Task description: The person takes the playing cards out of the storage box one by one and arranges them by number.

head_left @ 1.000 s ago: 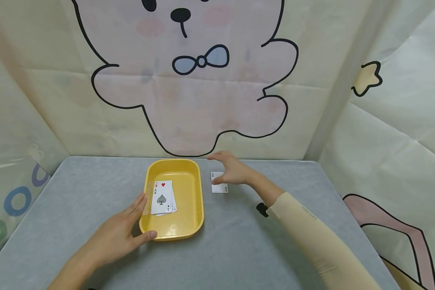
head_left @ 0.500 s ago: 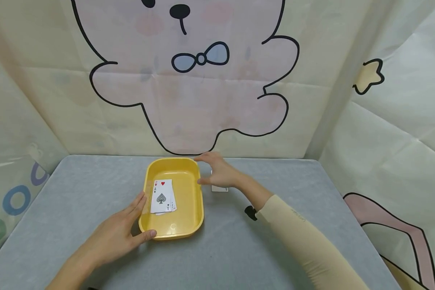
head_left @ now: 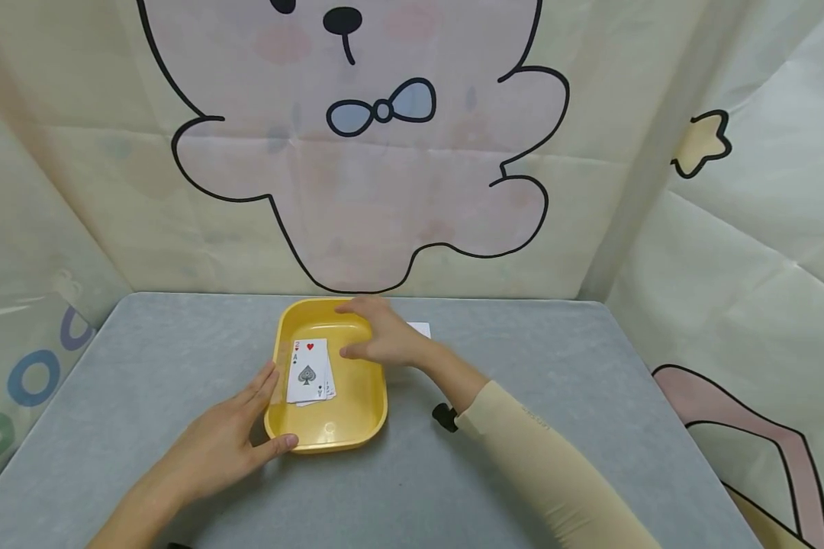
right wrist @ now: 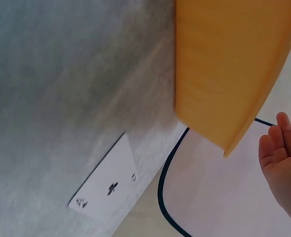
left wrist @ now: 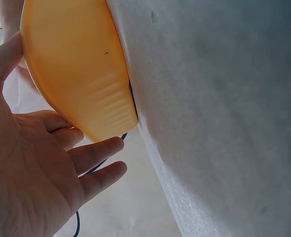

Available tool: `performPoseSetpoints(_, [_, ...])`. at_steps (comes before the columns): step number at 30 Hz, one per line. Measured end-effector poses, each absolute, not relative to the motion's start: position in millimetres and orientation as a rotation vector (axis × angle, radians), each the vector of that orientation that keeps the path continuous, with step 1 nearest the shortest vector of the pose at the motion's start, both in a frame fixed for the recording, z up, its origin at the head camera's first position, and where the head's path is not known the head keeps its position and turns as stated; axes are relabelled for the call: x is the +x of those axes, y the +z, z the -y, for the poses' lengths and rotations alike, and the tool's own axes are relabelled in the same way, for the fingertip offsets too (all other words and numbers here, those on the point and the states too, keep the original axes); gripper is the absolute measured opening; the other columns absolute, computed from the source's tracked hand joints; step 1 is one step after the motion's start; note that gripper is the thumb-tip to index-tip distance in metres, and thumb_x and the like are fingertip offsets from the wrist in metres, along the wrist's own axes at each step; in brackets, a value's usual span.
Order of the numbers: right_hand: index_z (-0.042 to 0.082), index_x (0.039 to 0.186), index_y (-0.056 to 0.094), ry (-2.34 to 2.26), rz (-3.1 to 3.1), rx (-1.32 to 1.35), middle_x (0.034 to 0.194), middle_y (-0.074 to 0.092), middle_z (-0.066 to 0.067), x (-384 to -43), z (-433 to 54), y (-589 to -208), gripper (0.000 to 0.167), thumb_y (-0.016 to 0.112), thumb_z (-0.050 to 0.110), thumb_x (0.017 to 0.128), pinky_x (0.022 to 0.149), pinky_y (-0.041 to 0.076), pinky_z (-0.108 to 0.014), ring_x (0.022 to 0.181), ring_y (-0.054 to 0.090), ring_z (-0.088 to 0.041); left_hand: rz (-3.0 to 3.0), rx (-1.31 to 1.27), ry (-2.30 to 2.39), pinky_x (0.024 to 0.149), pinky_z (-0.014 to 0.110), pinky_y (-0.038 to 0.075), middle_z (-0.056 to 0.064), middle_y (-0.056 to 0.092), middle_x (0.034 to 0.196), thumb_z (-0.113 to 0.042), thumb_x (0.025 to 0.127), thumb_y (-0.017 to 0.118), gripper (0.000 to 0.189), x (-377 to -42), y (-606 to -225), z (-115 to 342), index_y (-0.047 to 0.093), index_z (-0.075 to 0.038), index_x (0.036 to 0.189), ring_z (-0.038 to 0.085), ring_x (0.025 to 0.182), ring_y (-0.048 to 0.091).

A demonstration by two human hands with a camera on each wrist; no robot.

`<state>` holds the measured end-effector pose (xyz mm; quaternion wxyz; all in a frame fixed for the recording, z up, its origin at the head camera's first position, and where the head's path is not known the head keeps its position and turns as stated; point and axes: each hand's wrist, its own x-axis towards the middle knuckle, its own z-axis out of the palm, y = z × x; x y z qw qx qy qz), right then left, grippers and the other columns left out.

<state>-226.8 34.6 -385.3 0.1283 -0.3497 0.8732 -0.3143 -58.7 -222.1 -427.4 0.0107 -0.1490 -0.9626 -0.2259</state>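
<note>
A yellow tray (head_left: 357,415) stands on the table with several playing cards overlapping in its left half, an ace of spades (head_left: 307,385) uppermost. My left hand (head_left: 223,442) spans the tray's near left corner. Its thumb lies at the near rim, and its spread fingers rest along the left side; in the left wrist view the hand (left wrist: 36,168) has its fingers loosely extended beside the outer wall. My right hand (head_left: 384,335) hovers over the tray's right side, thumb and fingers apart, holding nothing. An ace of clubs (right wrist: 108,185) lies on the table right of the tray, mostly hidden in the head view.
Grey cloth covers the table (head_left: 522,343). Behind its far edge hangs a cream backdrop (head_left: 590,191) with a cartoon animal, and similar sheets close in both sides. The tray's raised wall (right wrist: 219,74) stands beside the ace of clubs.
My right hand has moved left from over the ace of clubs, across the tray's right rim, to above the tray. My left hand and the cards in the tray have stayed put.
</note>
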Motion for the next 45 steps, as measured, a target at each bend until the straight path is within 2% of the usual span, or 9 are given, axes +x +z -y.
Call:
performPoseSetpoints(4, [0.009, 0.152, 0.054, -0.910, -2.538, -1.030, 0.159, 0.046, -0.009, -221.2, -26.6, -387.8, 0.067, 0.079, 0.026, 0.092, 0.122, 0.030, -0.050, 0.148, 0.034, -0.029, 3.000, -0.467, -0.704, 0.102, 0.061, 0.049, 0.014, 0.029, 0.170, -0.067, 0.092, 0.068, 0.104, -59.0, -427.4, 221.3, 0.031, -0.002, 0.164, 0.043, 0.138, 0.053])
performPoseSetpoints(11, [0.014, 0.152, 0.055, -0.904, -2.525, -0.970, 0.161, 0.044, -0.005, -213.3, -8.7, -394.9, 0.066, 0.078, 0.030, 0.093, 0.123, 0.030, -0.045, 0.152, 0.032, -0.023, 2.988, -0.477, -0.694, 0.101, 0.060, 0.050, 0.015, 0.030, 0.170, -0.065, 0.093, 0.069, 0.103, -59.1, -429.4, 222.3, 0.031, -0.002, 0.164, 0.043, 0.136, 0.055])
performPoseSetpoints(18, [0.013, 0.152, 0.055, -0.919, -2.487, -0.977, 0.159, 0.048, -0.003, -209.7, 10.7, -404.7, 0.066, 0.078, 0.032, 0.094, 0.125, 0.027, -0.043, 0.152, 0.034, -0.022, 2.983, -0.488, -0.690, 0.101, 0.061, 0.050, 0.015, 0.030, 0.170, -0.065, 0.093, 0.069, 0.102, -58.8, -429.5, 223.2, 0.031, -0.002, 0.164, 0.043, 0.135, 0.056])
performPoseSetpoints(24, [0.014, 0.151, 0.057, -0.914, -2.471, -0.931, 0.156, 0.052, -0.002, -210.1, 23.0, -416.4, 0.067, 0.082, 0.033, 0.091, 0.123, 0.031, -0.038, 0.148, 0.039, -0.020, 2.977, -0.496, -0.689, 0.099, 0.061, 0.051, 0.015, 0.031, 0.169, -0.064, 0.093, 0.069, 0.102, -58.3, -429.1, 222.7, 0.031, -0.002, 0.164, 0.043, 0.133, 0.057])
performPoseSetpoints(31, [0.017, 0.147, 0.060, -0.862, -2.483, -0.911, 0.140, 0.061, 0.002, -209.5, 30.5, -428.7, 0.068, 0.087, 0.032, 0.086, 0.111, 0.040, -0.028, 0.130, 0.047, -0.015, 2.980, -0.498, -0.691, 0.100, 0.060, 0.050, 0.015, 0.031, 0.169, -0.065, 0.093, 0.069, 0.102, -58.2, -428.7, 223.5, 0.030, -0.003, 0.164, 0.043, 0.134, 0.057])
performPoseSetpoints(36, [0.018, 0.143, 0.064, -0.790, -2.516, -0.933, 0.131, 0.063, 0.003, -210.6, 33.8, -434.8, 0.070, 0.091, 0.033, 0.081, 0.101, 0.041, -0.025, 0.121, 0.048, -0.013, 2.981, -0.495, -0.687, 0.100, 0.060, 0.050, 0.015, 0.031, 0.169, -0.065, 0.093, 0.069, 0.102, -58.5, -427.9, 224.3, 0.029, -0.003, 0.165, 0.043, 0.135, 0.056])
performPoseSetpoints(42, [0.021, 0.144, 0.065, -0.728, -2.546, -0.899, 0.131, 0.061, 0.004, -211.4, 35.1, -437.4, 0.078, 0.096, 0.033, 0.073, 0.089, 0.040, -0.024, 0.113, 0.045, -0.011, 2.976, -0.504, -0.690, 0.100, 0.061, 0.050, 0.016, 0.030, 0.169, -0.065, 0.093, 0.069, 0.102, -59.3, -428.2, 223.7, 0.030, -0.003, 0.164, 0.043, 0.135, 0.056])
performPoseSetpoints(45, [0.022, 0.146, 0.064, -0.686, -2.564, -0.896, 0.135, 0.059, 0.005, -211.0, 35.9, -438.5, 0.083, 0.098, 0.036, 0.071, 0.089, 0.038, -0.023, 0.113, 0.044, -0.010, 2.971, -0.503, -0.697, 0.100, 0.061, 0.050, 0.016, 0.031, 0.169, -0.064, 0.093, 0.069, 0.101, -58.5, -428.3, 223.8, 0.030, -0.002, 0.164, 0.044, 0.135, 0.056])
